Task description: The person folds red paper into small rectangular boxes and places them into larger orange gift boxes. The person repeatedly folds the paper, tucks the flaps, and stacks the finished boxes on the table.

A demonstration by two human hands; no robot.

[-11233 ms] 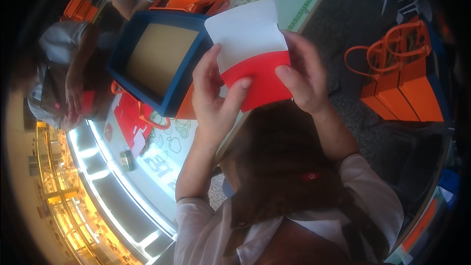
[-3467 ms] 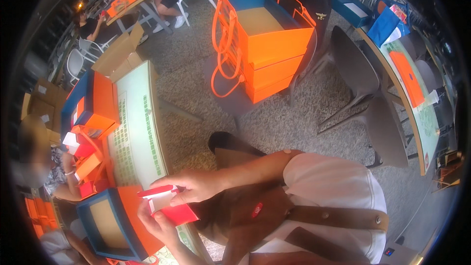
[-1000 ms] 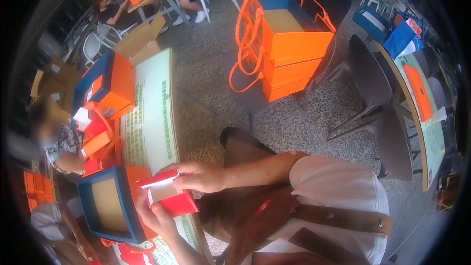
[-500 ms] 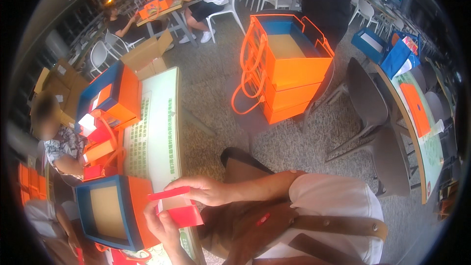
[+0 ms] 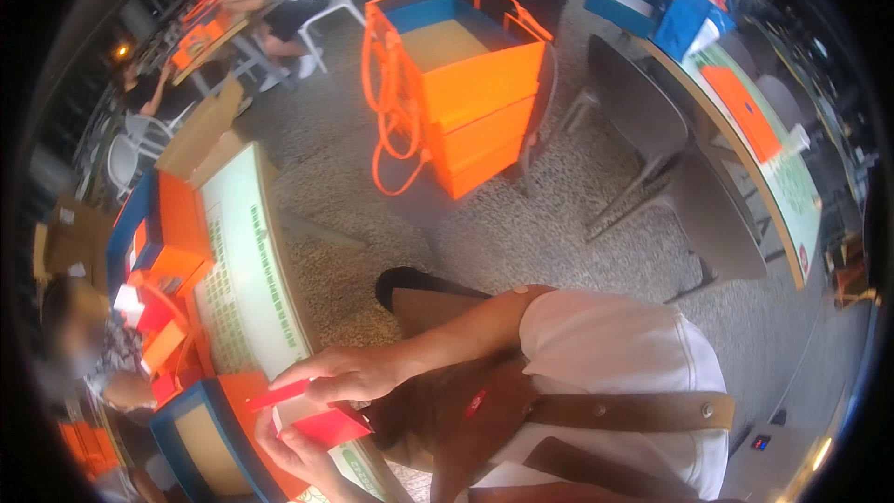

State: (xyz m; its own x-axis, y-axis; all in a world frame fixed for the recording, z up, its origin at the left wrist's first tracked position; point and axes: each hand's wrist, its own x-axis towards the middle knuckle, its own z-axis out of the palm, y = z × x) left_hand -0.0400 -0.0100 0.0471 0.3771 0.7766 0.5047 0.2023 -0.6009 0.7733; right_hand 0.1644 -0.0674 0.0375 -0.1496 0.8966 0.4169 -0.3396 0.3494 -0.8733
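A small red cardboard box, white inside and with its lid flap up, is held between my two hands over the table's near end. My right hand grips it from the far side, near the raised flap. From below, my left hand wraps its fingers round the box's left end. Just left of my hands lies a large orange box with a blue rim and a tan inside.
More orange boxes and red pieces crowd the table's left side, where another person sits. Ahead, several orange boxes with handles are stacked on a chair. Grey chairs stand by the right table.
My view has swung to the right, so the surroundings shift left in the picture. Both hands still hold the red box, which is tilted a little more.
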